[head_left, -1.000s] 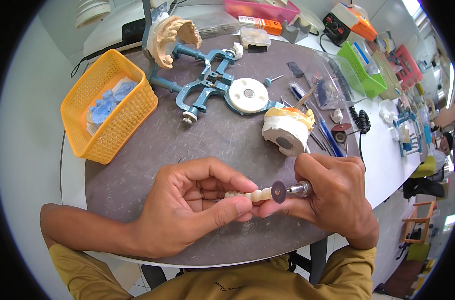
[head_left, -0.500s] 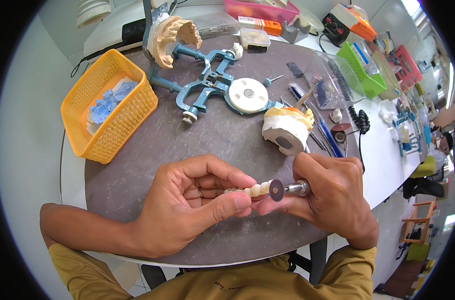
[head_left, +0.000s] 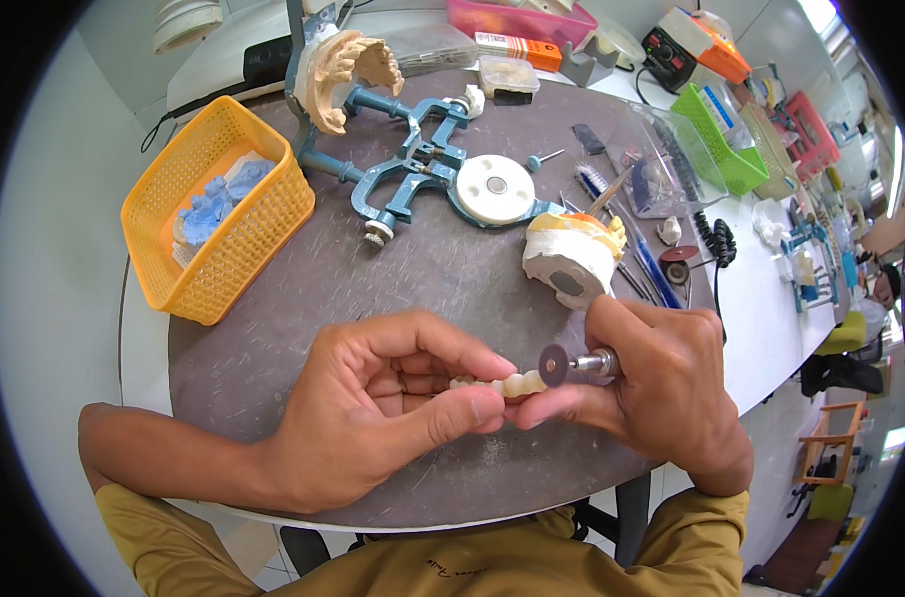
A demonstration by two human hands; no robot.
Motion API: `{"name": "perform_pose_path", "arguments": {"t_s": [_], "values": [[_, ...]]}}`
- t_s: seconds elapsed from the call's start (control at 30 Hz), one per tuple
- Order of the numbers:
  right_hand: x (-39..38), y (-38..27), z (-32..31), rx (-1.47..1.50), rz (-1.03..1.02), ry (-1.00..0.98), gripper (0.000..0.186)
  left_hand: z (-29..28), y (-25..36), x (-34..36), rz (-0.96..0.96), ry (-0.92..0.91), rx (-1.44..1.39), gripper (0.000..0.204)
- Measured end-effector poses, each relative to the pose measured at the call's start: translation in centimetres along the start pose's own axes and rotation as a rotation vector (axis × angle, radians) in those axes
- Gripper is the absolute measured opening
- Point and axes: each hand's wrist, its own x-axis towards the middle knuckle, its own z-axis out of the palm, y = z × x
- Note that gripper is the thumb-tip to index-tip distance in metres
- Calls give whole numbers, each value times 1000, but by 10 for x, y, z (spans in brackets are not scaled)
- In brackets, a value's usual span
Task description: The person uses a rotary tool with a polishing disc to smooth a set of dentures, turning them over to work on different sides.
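My left hand (head_left: 388,408) is closed on a curved row of cream-white false teeth, a dental bridge (head_left: 520,384), pinched between thumb and fingers. In my right hand (head_left: 661,383) is a rotary handpiece (head_left: 600,363) with a dark cutting disc (head_left: 554,366) at its tip. The disc stands at the right end of the bridge; whether it touches is hard to tell. My right thumb reaches under the disc to the bridge and the left fingertips. Just beyond my right hand sits a plaster dental model (head_left: 572,261) with an orange-yellow top.
A blue articulator (head_left: 412,164) with a plaster jaw cast (head_left: 345,80) lies at the back. At left is a yellow basket (head_left: 228,244) holding blue pieces. Brushes, a blue pen (head_left: 656,269) and a clear box (head_left: 661,159) lie right, before a green basket (head_left: 721,139).
The handpiece and disc have shifted slightly to the right and up. The bridge has tilted a little in my left fingers. Both grips stay the same.
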Motion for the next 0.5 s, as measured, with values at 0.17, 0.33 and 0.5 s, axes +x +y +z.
{"name": "perform_pose_path", "arguments": {"t_s": [0.17,0.33,0.5], "values": [[2,-1,1,48,61,93,62,1,1,-1,-16,-6,4,21],[0,-1,-1,22,47,38,60,4,4,2,-38,35,-13,17],[-1,0,2,8,-16,59,59,4,1,2,-14,34,-40,18]]}}
